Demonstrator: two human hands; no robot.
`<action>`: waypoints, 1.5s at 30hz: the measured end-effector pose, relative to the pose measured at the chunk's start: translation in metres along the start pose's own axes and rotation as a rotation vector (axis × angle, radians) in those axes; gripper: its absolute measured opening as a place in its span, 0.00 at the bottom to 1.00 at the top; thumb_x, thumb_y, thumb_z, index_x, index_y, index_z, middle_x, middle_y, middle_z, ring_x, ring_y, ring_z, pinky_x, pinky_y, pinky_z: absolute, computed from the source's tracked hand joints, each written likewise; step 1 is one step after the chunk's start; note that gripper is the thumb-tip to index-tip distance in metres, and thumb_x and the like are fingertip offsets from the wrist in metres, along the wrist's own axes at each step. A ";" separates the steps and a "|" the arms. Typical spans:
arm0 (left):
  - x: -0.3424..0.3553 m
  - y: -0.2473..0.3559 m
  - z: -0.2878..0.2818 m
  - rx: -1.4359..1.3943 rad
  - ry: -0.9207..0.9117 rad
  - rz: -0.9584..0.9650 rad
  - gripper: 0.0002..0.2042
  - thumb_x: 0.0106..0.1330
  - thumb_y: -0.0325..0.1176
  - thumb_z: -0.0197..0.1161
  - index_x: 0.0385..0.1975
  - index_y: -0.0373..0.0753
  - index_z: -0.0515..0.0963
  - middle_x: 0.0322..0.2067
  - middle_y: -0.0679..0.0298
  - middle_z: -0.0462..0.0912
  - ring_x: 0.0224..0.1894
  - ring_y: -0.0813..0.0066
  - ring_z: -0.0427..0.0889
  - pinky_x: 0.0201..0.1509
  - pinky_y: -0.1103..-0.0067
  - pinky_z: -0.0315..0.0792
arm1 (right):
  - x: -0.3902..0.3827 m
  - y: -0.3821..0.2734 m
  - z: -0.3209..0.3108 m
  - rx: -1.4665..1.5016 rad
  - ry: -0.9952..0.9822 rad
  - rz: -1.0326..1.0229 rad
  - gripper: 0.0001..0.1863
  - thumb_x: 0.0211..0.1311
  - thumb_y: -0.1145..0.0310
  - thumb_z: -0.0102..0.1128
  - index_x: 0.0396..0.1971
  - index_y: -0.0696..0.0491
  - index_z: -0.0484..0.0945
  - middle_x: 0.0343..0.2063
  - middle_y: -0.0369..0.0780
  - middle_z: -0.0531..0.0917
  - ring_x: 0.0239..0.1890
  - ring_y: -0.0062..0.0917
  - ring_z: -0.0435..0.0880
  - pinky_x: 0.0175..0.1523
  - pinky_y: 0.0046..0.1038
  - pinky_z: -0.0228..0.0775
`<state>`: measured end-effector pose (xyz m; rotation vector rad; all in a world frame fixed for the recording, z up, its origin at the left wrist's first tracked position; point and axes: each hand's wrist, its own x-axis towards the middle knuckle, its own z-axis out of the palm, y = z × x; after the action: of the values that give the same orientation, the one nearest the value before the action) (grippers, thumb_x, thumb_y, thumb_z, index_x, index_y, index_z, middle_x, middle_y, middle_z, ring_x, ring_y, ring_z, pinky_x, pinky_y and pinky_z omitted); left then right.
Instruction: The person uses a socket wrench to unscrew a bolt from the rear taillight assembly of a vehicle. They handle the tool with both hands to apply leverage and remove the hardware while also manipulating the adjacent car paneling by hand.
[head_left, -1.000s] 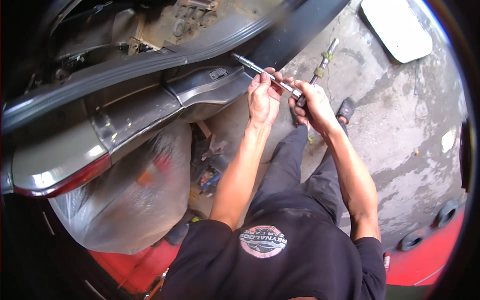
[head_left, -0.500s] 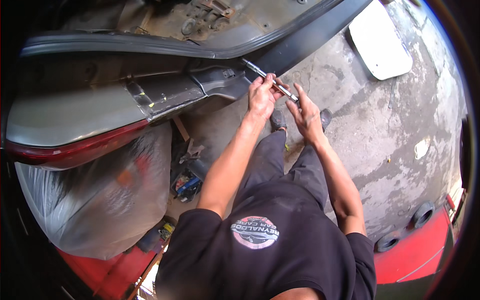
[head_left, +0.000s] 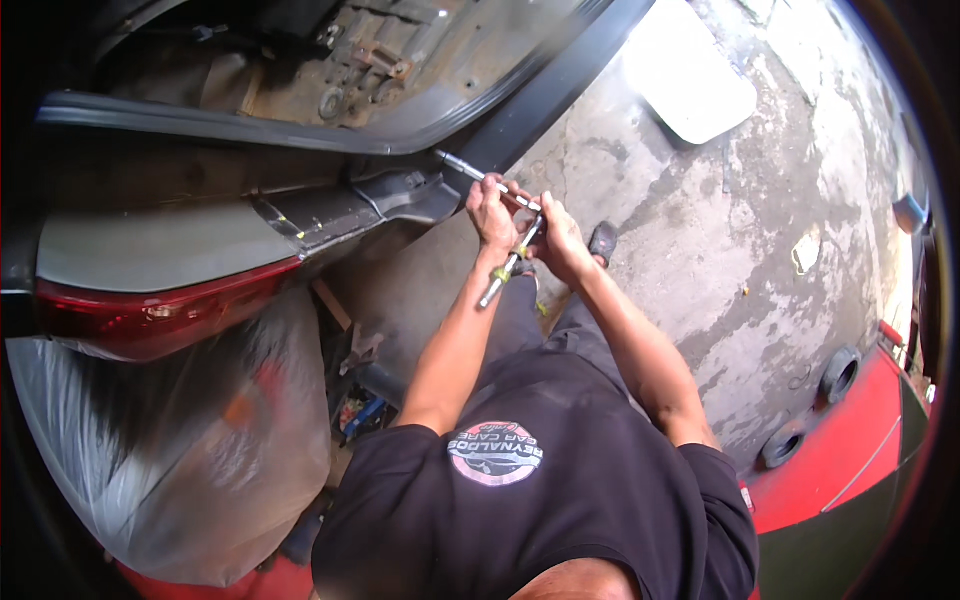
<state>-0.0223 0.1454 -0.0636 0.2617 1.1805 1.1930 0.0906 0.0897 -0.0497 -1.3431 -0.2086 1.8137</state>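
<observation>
From the car's dark corner panel (head_left: 412, 196), the chrome extension bar (head_left: 463, 166) slants down rightward into the left hand (head_left: 492, 212), nearer the panel and pinching its shaft. The yellow-banded socket handle (head_left: 511, 267) angles back over the left forearm (head_left: 452, 340), its upper end grasped by the right hand (head_left: 562, 242).

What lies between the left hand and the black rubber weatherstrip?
In the head view, a silver socket extension bar extends from the left hand toward the weatherstrip.

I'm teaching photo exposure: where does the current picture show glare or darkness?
Head view: the white panel is washed out; head view: the floor looks bleached toward the upper right; head view: the metal bar glints; head view: the corners go black.
</observation>
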 end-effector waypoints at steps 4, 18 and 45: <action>0.005 0.004 0.004 0.016 0.118 -0.031 0.10 0.76 0.37 0.49 0.42 0.37 0.70 0.27 0.58 0.79 0.21 0.66 0.81 0.25 0.72 0.78 | -0.024 0.013 -0.005 -0.010 -0.072 -0.230 0.30 0.68 0.68 0.44 0.70 0.57 0.57 0.35 0.40 0.76 0.27 0.24 0.79 0.33 0.30 0.80; 0.012 0.014 -0.026 0.106 0.038 -0.123 0.11 0.76 0.37 0.55 0.44 0.34 0.72 0.32 0.58 0.80 0.29 0.61 0.84 0.33 0.65 0.83 | -0.018 -0.019 -0.012 -0.244 -0.126 -0.178 0.27 0.73 0.55 0.54 0.53 0.66 0.71 0.33 0.49 0.83 0.34 0.36 0.88 0.39 0.33 0.82; 0.011 0.029 -0.038 0.065 -0.363 -0.181 0.08 0.77 0.38 0.53 0.47 0.42 0.70 0.41 0.59 0.80 0.42 0.64 0.84 0.50 0.58 0.82 | -0.026 0.009 -0.001 0.042 -0.125 -0.190 0.26 0.77 0.58 0.48 0.68 0.52 0.58 0.24 0.42 0.80 0.20 0.27 0.83 0.23 0.28 0.79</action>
<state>-0.0706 0.1518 -0.0660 0.3944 0.9049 0.9049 0.0881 0.0655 -0.0370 -1.1421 -0.3511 1.7329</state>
